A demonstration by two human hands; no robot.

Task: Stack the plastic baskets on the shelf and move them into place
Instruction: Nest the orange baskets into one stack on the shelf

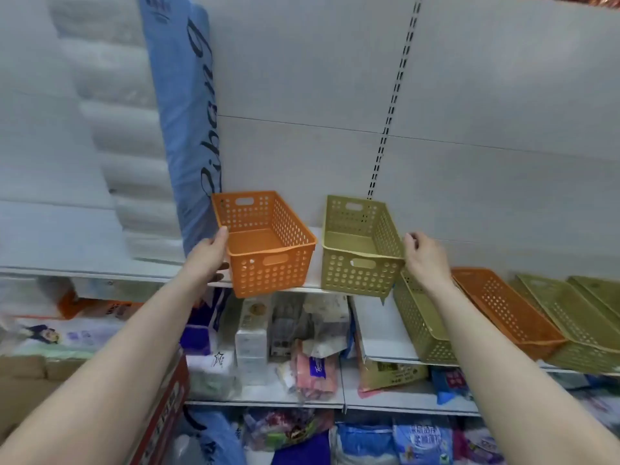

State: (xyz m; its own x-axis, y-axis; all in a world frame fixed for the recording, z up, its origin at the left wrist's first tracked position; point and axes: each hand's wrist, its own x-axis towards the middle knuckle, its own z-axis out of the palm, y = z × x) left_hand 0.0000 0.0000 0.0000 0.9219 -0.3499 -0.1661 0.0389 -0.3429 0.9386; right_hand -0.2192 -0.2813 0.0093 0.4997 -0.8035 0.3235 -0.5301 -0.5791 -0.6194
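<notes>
An orange perforated plastic basket (268,260) stands on the white shelf (313,280), its front corner past the shelf edge. My left hand (209,256) grips its left wall, thumb on the rim. Beside it to the right stands an olive-green basket (360,263). My right hand (426,256) is at this basket's right rim with fingers curled; whether it grips the rim is unclear. Further right, on a lower shelf section (382,330), lie several more baskets side by side: a green one (419,323), an orange one (510,313) and more green ones (577,323).
A tall blue package (188,129) and white wrapped rolls (127,146) stand left of the orange basket. The grey back panel (335,95) has a slotted upright. Below are shelves packed with tissue packs (251,333) and bags. Cardboard boxes (27,370) sit at lower left.
</notes>
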